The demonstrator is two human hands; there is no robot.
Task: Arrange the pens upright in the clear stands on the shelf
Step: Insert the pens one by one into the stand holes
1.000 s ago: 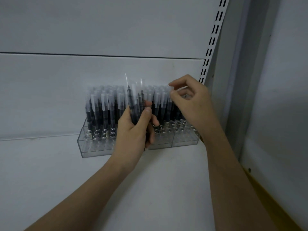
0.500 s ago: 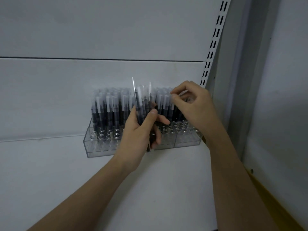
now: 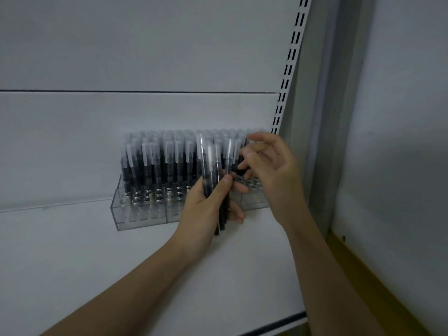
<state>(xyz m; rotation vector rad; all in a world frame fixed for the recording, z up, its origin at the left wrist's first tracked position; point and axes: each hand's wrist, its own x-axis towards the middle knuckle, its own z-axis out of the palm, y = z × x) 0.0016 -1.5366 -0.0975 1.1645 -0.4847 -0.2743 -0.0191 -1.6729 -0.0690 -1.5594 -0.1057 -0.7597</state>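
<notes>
R hand (image 3: 269, 175) motion-blurred, hides stand's (image 3: 140, 214) right end, both elbows cropped

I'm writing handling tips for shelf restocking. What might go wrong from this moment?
1. The left hand grips a loose bundle of black pens with frosted caps; as the right hand pulls one out, others may slip.
2. The clear plastic stands are densely packed with upright pens, so reaching fingers could knock neighbours askew.

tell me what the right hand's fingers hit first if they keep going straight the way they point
Probably the loose pens gripped in the left hand: the right hand points its fingers leftward at their upper halves. Depth is unclear; the racked pens behind could come first.
</notes>
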